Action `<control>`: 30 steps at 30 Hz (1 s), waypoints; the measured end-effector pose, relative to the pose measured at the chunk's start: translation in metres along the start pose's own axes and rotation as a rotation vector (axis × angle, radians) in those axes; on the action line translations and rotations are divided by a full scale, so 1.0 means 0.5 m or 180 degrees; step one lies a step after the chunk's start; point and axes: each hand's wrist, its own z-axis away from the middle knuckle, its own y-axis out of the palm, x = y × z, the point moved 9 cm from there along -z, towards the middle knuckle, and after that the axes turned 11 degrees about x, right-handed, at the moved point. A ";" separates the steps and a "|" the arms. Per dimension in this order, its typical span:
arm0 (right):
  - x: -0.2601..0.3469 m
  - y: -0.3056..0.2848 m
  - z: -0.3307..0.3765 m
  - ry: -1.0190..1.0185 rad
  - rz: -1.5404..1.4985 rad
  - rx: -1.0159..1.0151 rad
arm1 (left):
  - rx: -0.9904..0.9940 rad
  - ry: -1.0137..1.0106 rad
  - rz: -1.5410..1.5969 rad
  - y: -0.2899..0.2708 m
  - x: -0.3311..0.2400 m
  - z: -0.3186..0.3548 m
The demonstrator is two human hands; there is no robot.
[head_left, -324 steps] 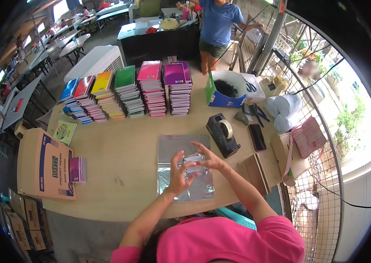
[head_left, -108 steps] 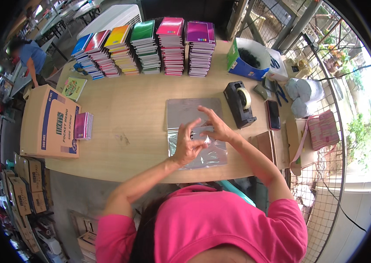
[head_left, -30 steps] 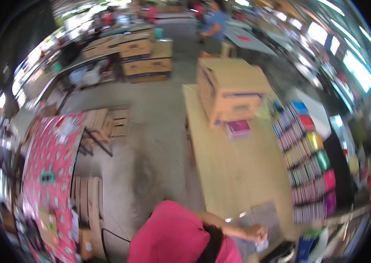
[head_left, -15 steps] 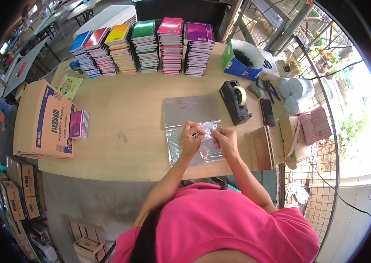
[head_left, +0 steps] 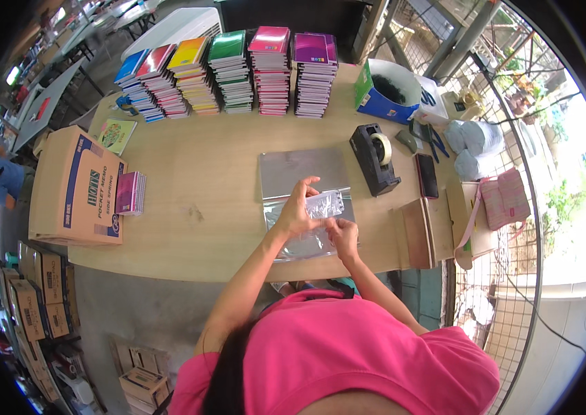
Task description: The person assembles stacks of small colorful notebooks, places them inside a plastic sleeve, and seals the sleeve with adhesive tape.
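My left hand [head_left: 295,216] is curved around a small crumpled clear plastic bag [head_left: 325,203], its index finger raised and its thumb pointing right. My right hand [head_left: 342,236] is closed in a pinch at the bag's near edge, close to the left thumb. Exactly where the plastic runs between the fingers is hard to see. Beneath both hands, a stack of flat clear plastic bags [head_left: 300,171] lies on the wooden table [head_left: 203,173], its nearer part shiny and wrinkled.
Several notebook stacks [head_left: 270,76] line the table's far side. A cardboard box [head_left: 75,190] and purple notebooks [head_left: 129,194] stand left. To the right are a tape dispenser [head_left: 374,160], a phone [head_left: 427,176], pliers [head_left: 438,142], a blue-green box [head_left: 386,97] and a brown board [head_left: 415,234].
My left hand has opened wider, its index finger lifting away. My right hand has moved slightly toward me and left, its fingers curling tighter. More of the clear plastic shows between them.
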 end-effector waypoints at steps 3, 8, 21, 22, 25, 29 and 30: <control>-0.057 0.018 -0.008 -0.0167 0.1587 0.0257 | -0.0107 0.0252 -0.0891 -0.006 -0.032 0.042; 0.156 0.068 0.124 0.1635 -0.3113 0.2447 | 0.0377 0.1115 -0.1773 0.002 -0.163 0.134; 0.364 0.786 -0.129 -0.0010 -0.1954 0.3092 | -0.3695 -0.1448 -0.1394 -0.715 0.259 0.712; 0.377 0.818 -0.143 -0.0095 -0.1115 0.2731 | -0.3884 -0.1270 -0.1274 -0.763 0.278 0.705; 0.432 0.925 -0.133 -0.0784 0.0840 0.2214 | -0.3660 -0.1724 -0.1616 -0.846 0.377 0.716; 0.408 0.998 -0.153 -0.2049 0.1229 0.1952 | -0.3343 -0.1726 -0.1220 -0.895 0.457 0.625; 0.409 1.015 -0.149 -0.2000 0.1195 0.1929 | -0.3333 -0.1754 -0.1250 -0.908 0.462 0.637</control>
